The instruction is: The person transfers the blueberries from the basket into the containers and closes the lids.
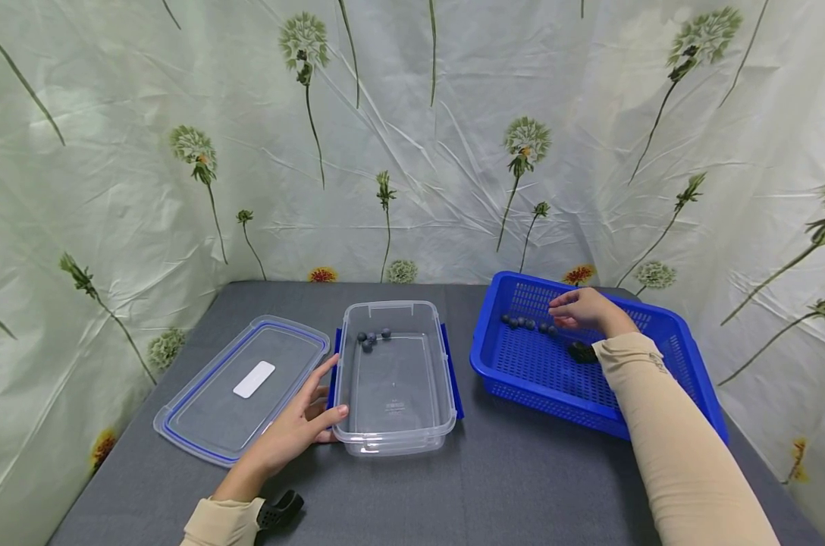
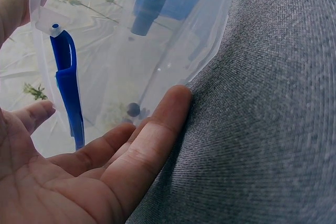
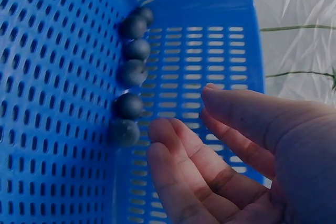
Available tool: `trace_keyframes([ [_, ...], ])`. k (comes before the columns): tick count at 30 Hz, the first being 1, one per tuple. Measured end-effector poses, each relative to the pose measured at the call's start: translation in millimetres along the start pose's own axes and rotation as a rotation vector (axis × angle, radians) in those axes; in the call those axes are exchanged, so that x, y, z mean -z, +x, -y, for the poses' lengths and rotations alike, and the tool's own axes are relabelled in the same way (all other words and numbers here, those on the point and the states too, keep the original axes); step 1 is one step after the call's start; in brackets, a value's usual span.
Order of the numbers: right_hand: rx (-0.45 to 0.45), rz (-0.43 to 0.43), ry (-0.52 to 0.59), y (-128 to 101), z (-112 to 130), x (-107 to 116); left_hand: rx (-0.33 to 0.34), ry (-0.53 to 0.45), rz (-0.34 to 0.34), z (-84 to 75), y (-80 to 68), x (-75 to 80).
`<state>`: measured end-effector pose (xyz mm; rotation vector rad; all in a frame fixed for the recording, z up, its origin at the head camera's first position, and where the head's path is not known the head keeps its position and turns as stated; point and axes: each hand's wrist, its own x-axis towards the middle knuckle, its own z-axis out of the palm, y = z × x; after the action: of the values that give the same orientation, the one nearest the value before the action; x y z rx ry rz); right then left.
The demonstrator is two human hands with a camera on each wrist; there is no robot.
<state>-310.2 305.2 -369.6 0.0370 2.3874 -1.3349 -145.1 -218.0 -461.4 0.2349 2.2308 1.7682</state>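
The right hand (image 1: 585, 309) reaches into the blue basket (image 1: 692, 364) at the right of the grey table (image 1: 522, 485), its fingers (image 3: 178, 156) loosely bent and holding nothing. The fingertips lie just beside a row of blueberries (image 1: 528, 324) along the basket's far wall; in the right wrist view the nearest berry (image 3: 125, 132) sits just left of the fingertips, close but apart as far as can be seen. The left hand (image 1: 296, 428) rests on the table against the near left corner of the clear box (image 1: 393, 425), fingers straight and spread, the thumb lying against the box's rim and the other fingers along its left side. The left wrist view shows the palm open against the box wall, beside a blue clasp (image 2: 67, 85). Three blueberries (image 1: 371, 338) lie in the box at its far end, well apart from the left hand. The box's lid (image 1: 242, 390) lies flat on the table just left of the box, with the left hand between the two.
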Motion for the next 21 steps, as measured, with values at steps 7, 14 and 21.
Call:
trace_keyframes([
  [7,-0.033,0.025,-0.013,-3,-5,-3,0.008,0.015,-0.012,-0.6,-0.4,-0.5],
  [14,-0.062,0.039,-0.016,0,-14,-7,0.015,0.012,-0.015,-0.1,-0.1,-0.3],
  [21,-0.113,0.051,-0.062,-1,-15,-10,0.021,0.019,-0.022,-0.5,0.8,-0.6],
])
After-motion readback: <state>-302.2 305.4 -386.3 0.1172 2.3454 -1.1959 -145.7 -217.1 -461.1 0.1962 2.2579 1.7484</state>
